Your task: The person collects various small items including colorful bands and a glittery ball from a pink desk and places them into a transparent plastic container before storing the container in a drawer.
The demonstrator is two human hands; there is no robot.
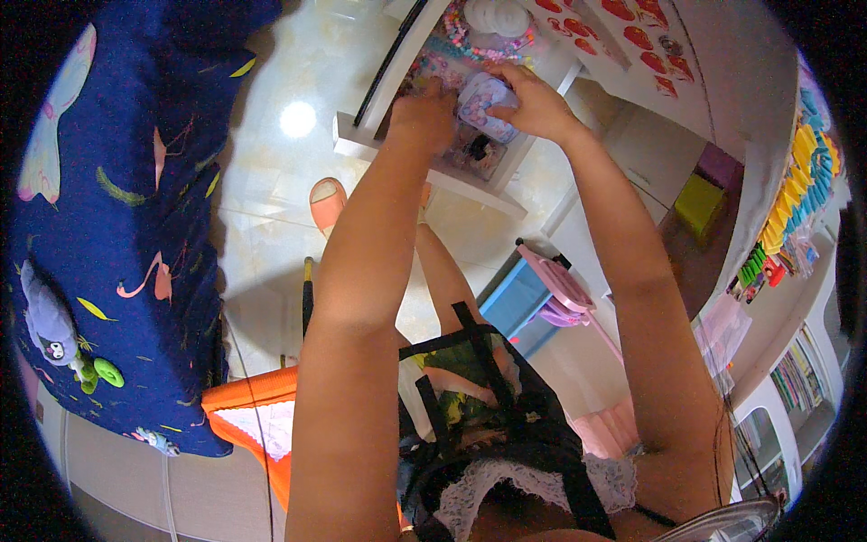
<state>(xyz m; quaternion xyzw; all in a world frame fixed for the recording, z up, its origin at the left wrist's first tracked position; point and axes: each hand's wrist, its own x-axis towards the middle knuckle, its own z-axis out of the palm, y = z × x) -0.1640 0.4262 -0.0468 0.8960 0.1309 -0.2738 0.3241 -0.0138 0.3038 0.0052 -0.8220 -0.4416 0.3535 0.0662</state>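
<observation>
An open drawer (474,183) at the top centre holds colourful beads (467,40), a stack of white round items (498,17) and a clear container with small dark things (479,148). My right hand (532,101) grips a pale blue patterned box (486,107) above the drawer, with the thumb across it and the fingers over its far edge. Just left of that box, my left hand (425,118) reaches down into the drawer. It is blurred, and its fingertips are partly hidden, so whether it holds something does not show.
A bed with dark blue bedding (169,237) and soft toys (51,318) is at left. A pink and blue rack (535,291) stands below the drawer on the right. An orange basket-like item (250,393) lies lower left. White shelves with books (799,372) are at far right.
</observation>
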